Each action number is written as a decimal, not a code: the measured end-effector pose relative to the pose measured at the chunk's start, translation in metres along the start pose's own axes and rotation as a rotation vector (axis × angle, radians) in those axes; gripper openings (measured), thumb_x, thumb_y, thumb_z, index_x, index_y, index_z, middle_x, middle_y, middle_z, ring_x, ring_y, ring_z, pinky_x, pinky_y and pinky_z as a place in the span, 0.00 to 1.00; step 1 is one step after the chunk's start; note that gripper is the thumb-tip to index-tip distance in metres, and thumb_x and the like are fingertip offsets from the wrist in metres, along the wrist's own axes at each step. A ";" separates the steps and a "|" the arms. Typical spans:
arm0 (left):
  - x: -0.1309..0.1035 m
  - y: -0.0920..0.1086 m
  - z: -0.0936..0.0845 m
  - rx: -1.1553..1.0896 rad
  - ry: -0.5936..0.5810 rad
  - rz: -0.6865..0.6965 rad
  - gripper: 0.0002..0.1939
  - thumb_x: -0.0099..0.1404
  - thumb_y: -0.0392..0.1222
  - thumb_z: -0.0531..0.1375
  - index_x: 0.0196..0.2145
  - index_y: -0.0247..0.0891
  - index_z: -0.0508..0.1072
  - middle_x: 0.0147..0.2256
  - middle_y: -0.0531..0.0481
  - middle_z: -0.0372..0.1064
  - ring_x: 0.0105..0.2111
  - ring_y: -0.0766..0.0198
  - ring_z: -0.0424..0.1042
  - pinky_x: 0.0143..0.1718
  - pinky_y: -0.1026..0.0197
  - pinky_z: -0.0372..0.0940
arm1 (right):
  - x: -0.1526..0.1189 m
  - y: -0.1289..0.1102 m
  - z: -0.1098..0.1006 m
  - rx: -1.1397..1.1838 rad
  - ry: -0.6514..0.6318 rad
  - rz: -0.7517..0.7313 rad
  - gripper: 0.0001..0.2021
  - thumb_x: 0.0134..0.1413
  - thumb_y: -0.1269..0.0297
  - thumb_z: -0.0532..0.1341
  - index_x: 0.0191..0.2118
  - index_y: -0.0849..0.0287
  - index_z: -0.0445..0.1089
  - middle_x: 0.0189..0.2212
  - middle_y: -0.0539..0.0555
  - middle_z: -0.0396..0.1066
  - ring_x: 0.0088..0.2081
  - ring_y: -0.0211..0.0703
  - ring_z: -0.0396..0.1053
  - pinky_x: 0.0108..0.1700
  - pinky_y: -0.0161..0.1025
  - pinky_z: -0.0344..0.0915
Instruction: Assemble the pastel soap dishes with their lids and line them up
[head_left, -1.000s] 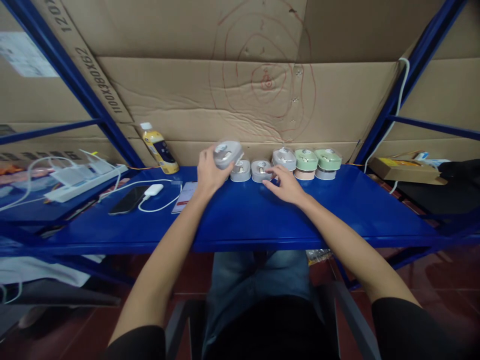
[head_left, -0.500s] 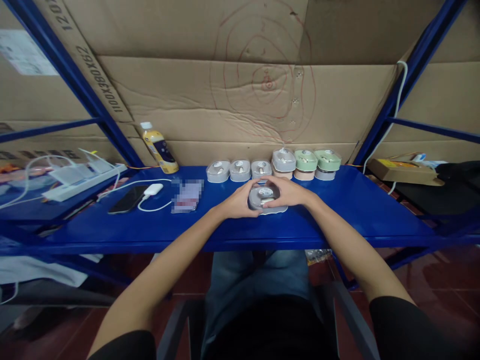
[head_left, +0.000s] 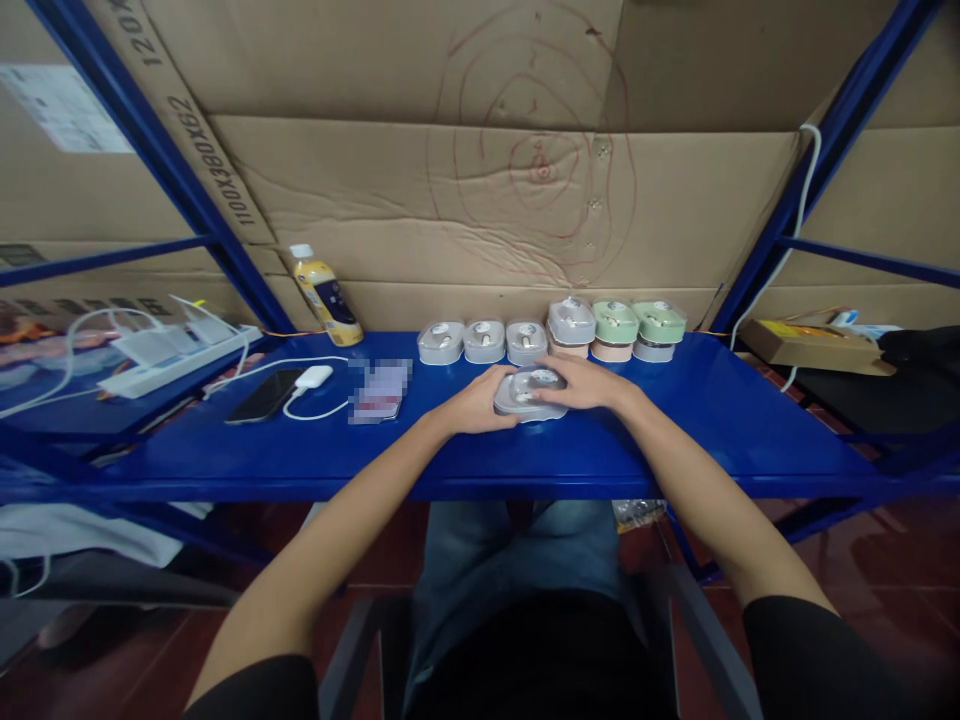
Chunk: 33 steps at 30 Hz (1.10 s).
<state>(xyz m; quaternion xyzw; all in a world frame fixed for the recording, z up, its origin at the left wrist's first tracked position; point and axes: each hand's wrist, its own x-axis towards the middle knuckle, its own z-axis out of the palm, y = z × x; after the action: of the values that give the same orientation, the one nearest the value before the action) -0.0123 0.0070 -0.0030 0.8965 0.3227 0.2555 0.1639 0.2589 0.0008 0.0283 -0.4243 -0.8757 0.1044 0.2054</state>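
A small grey rounded box with a clear lid (head_left: 536, 408) is between my two hands, low over the blue tabletop. My left hand (head_left: 484, 402) wraps its left side, thumb toward the front edge. On the right, my right hand (head_left: 589, 382) curls over the top and far side, its thumb lying across the lid. Through the lid a pale shape shows; the fingers hide part of it. Just behind stand matching grey boxes (head_left: 484, 342) in a row, and to their right stacked boxes, one pair with a grey top (head_left: 571, 322) and others with green tops (head_left: 615, 322).
The blue table (head_left: 720, 430) runs along a cardboard wall (head_left: 360, 180). To the left are a yellow bottle (head_left: 327, 298), a dark phone (head_left: 262, 397), a white charger (head_left: 313, 377) with cables, and a blurred-out flat item (head_left: 381, 390). A brown carton (head_left: 814, 345) lies at the right.
The grey box has tilted or turned slightly in my hands, and my right hand has shifted a little over its lid. The whole view has moved slightly.
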 end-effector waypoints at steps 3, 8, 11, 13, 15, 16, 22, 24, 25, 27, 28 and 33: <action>0.001 0.002 0.002 -0.030 0.026 -0.076 0.46 0.56 0.61 0.74 0.65 0.38 0.66 0.61 0.33 0.71 0.61 0.37 0.73 0.62 0.35 0.69 | 0.000 0.001 0.002 -0.014 -0.024 -0.002 0.47 0.44 0.35 0.77 0.67 0.52 0.72 0.60 0.64 0.76 0.60 0.72 0.75 0.59 0.65 0.74; 0.001 0.002 0.000 -0.029 0.026 0.025 0.40 0.61 0.62 0.73 0.63 0.40 0.72 0.61 0.36 0.71 0.62 0.40 0.72 0.66 0.37 0.66 | -0.005 0.011 -0.020 0.049 0.097 0.066 0.52 0.47 0.37 0.76 0.72 0.60 0.65 0.66 0.68 0.72 0.62 0.71 0.74 0.63 0.65 0.72; 0.001 0.001 0.000 -0.014 -0.017 0.054 0.29 0.65 0.62 0.70 0.57 0.43 0.81 0.60 0.39 0.71 0.62 0.42 0.73 0.68 0.39 0.65 | -0.007 0.016 -0.033 0.100 0.307 0.129 0.51 0.52 0.36 0.73 0.74 0.60 0.62 0.67 0.69 0.70 0.62 0.70 0.74 0.64 0.66 0.70; 0.001 0.000 0.000 -0.020 -0.023 0.039 0.27 0.66 0.63 0.68 0.55 0.44 0.83 0.62 0.38 0.69 0.64 0.41 0.71 0.69 0.39 0.63 | -0.007 0.017 -0.036 0.106 0.393 0.133 0.51 0.53 0.35 0.72 0.74 0.59 0.61 0.69 0.68 0.68 0.66 0.70 0.70 0.68 0.67 0.66; 0.001 -0.001 0.000 -0.031 -0.009 0.037 0.26 0.69 0.63 0.66 0.54 0.43 0.85 0.64 0.38 0.67 0.66 0.40 0.69 0.71 0.40 0.62 | -0.006 0.017 -0.034 0.106 0.411 0.130 0.52 0.52 0.33 0.72 0.74 0.58 0.61 0.70 0.68 0.67 0.69 0.71 0.67 0.70 0.66 0.64; 0.001 -0.002 -0.001 -0.032 0.009 0.035 0.26 0.70 0.64 0.64 0.53 0.43 0.85 0.64 0.38 0.67 0.66 0.41 0.69 0.71 0.41 0.62 | -0.006 0.017 -0.033 0.110 0.405 0.131 0.53 0.51 0.32 0.72 0.75 0.58 0.61 0.70 0.68 0.67 0.69 0.71 0.67 0.70 0.66 0.63; 0.006 -0.021 -0.012 0.029 0.316 -0.127 0.26 0.75 0.61 0.57 0.52 0.38 0.83 0.59 0.37 0.73 0.64 0.42 0.71 0.69 0.39 0.65 | -0.003 0.022 -0.026 0.087 0.424 0.123 0.49 0.53 0.28 0.68 0.73 0.53 0.65 0.68 0.66 0.69 0.68 0.73 0.67 0.69 0.71 0.62; 0.006 -0.027 -0.017 0.052 0.407 -0.185 0.25 0.76 0.59 0.57 0.50 0.37 0.83 0.55 0.37 0.76 0.62 0.43 0.72 0.68 0.39 0.65 | -0.003 0.024 -0.026 0.072 0.448 0.144 0.47 0.55 0.27 0.65 0.72 0.53 0.66 0.67 0.67 0.71 0.67 0.73 0.68 0.69 0.72 0.62; 0.006 -0.028 -0.019 0.058 0.419 -0.195 0.24 0.75 0.59 0.58 0.49 0.37 0.83 0.53 0.37 0.76 0.61 0.43 0.72 0.68 0.38 0.65 | -0.002 0.025 -0.026 0.067 0.460 0.155 0.46 0.56 0.27 0.64 0.71 0.54 0.67 0.66 0.67 0.71 0.67 0.73 0.69 0.68 0.72 0.63; 0.004 -0.024 -0.020 0.050 0.376 -0.160 0.22 0.73 0.59 0.60 0.46 0.38 0.83 0.53 0.38 0.76 0.61 0.44 0.72 0.68 0.38 0.64 | -0.002 0.024 -0.026 0.059 0.482 0.167 0.46 0.58 0.27 0.63 0.70 0.56 0.68 0.65 0.68 0.72 0.66 0.73 0.70 0.67 0.71 0.64; 0.003 -0.020 -0.018 0.038 0.331 -0.119 0.21 0.72 0.59 0.62 0.46 0.39 0.83 0.55 0.38 0.75 0.62 0.44 0.72 0.69 0.39 0.64 | -0.001 0.023 -0.027 0.055 0.494 0.169 0.46 0.58 0.26 0.62 0.69 0.58 0.68 0.65 0.69 0.73 0.65 0.73 0.71 0.67 0.70 0.65; -0.001 0.007 -0.005 -0.026 0.094 0.063 0.22 0.65 0.59 0.70 0.50 0.43 0.82 0.63 0.40 0.68 0.64 0.44 0.72 0.71 0.41 0.62 | -0.002 0.019 -0.028 0.057 0.551 0.176 0.45 0.58 0.26 0.61 0.66 0.60 0.71 0.61 0.69 0.76 0.59 0.71 0.75 0.62 0.67 0.70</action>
<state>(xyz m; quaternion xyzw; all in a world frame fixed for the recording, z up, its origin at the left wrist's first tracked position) -0.0121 0.0016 0.0043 0.8911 0.2983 0.3063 0.1520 0.2860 0.0118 0.0465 -0.5048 -0.7436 0.0272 0.4375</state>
